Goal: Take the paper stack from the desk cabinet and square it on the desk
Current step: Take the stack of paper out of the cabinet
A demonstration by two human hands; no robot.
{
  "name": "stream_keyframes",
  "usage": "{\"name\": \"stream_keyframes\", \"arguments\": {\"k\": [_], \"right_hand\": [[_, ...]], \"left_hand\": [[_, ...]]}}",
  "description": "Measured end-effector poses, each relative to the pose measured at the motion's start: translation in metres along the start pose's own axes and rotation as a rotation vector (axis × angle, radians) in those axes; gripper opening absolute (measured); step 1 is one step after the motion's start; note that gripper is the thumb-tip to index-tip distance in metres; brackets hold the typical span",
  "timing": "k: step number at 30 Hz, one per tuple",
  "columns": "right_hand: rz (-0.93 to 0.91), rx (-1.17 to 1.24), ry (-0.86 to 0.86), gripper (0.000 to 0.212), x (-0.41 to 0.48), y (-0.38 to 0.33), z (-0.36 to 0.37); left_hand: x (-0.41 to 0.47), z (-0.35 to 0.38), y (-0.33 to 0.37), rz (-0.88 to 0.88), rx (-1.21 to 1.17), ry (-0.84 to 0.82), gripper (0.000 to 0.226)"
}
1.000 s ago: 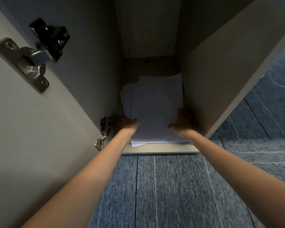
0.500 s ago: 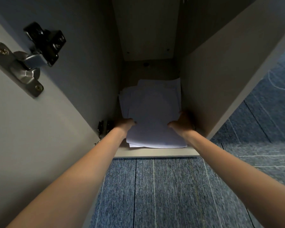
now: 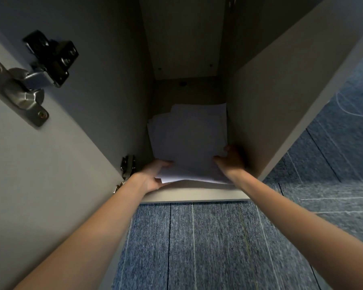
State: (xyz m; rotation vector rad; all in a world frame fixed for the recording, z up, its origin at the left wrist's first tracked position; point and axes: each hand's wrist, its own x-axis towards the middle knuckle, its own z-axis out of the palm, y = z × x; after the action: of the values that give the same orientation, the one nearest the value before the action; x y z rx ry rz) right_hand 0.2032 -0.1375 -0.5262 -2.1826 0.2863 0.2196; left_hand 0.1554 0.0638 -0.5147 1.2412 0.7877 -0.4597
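Note:
A loose, uneven stack of white paper (image 3: pixel 189 143) lies on the floor of the narrow desk cabinet (image 3: pixel 193 195), its sheets fanned out at the back. My left hand (image 3: pixel 153 176) grips the stack's near left corner, thumb on top and fingers beneath, and the front edge is lifted a little off the cabinet floor. My right hand (image 3: pixel 231 160) holds the near right edge against the cabinet's right wall, thumb on top of the sheets.
The open cabinet door (image 3: pixel 50 164) stands close on the left with two metal hinges (image 3: pixel 32 80). The cabinet's right wall (image 3: pixel 281 101) is tight beside my right hand. Blue carpet tiles (image 3: pixel 208 248) cover the floor below and to the right.
My left hand has slid under the stack's near left corner and raised its front edge. My right hand has shifted slightly back along the right edge. The view has dropped a little.

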Motion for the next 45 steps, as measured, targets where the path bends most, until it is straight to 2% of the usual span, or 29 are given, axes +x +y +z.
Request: {"name": "stream_keyframes", "arguments": {"k": [3,5,6,9,11,13,15,17,20,23,27,29,37,41,45], "right_hand": [[0.021,0.018,-0.051,0.054,-0.002,0.004,-0.002],[0.046,0.079,-0.067,0.053,-0.002,0.006,-0.003],[0.047,0.110,-0.065,0.048,-0.003,0.006,-0.003],[0.045,0.189,-0.057,0.036,-0.009,0.003,-0.002],[0.064,0.266,-0.091,0.037,-0.013,0.001,-0.002],[0.162,0.485,-0.201,0.033,-0.017,-0.002,-0.007],[0.297,0.791,-0.382,0.028,-0.021,-0.005,-0.015],[0.324,0.921,-0.481,0.030,-0.023,-0.006,-0.021],[0.278,0.831,-0.542,0.043,-0.029,-0.010,-0.023],[0.170,0.563,-0.421,0.048,-0.035,-0.019,-0.028],[0.156,0.548,-0.267,0.042,-0.055,-0.033,-0.042],[0.161,0.450,-0.210,0.040,-0.069,-0.045,-0.052],[0.068,0.060,-0.178,0.025,-0.117,-0.096,-0.099],[0.128,0.116,-0.245,0.032,-0.159,-0.129,-0.133],[0.266,0.212,-0.300,0.034,-0.204,-0.163,-0.166]], "left_hand": [[-0.001,0.007,-0.005,0.072,0.211,0.050,0.039],[-0.003,0.012,-0.009,0.131,0.378,0.211,0.049],[-0.004,0.014,-0.011,0.168,0.385,0.279,0.051],[-0.002,0.010,-0.022,0.322,0.276,0.411,0.046],[-0.004,0.007,-0.029,0.386,0.223,0.413,0.044],[-0.011,0.004,-0.034,0.405,0.161,0.380,0.049],[-0.018,0.001,-0.034,0.392,0.109,0.357,0.054],[-0.025,0.001,-0.033,0.368,0.064,0.310,0.052],[-0.036,0.003,-0.025,0.344,0.064,0.244,0.054],[-0.040,0.006,-0.019,0.329,0.085,0.226,0.057],[-0.060,0.018,-0.011,0.281,0.040,0.240,0.057],[-0.080,0.024,-0.005,0.246,0.031,0.262,0.057],[-0.158,0.036,0.032,0.114,0.108,0.268,0.044],[-0.203,0.027,0.048,0.019,0.129,0.207,0.060],[-0.259,0.023,0.063,-0.110,0.163,0.214,0.061]]}}
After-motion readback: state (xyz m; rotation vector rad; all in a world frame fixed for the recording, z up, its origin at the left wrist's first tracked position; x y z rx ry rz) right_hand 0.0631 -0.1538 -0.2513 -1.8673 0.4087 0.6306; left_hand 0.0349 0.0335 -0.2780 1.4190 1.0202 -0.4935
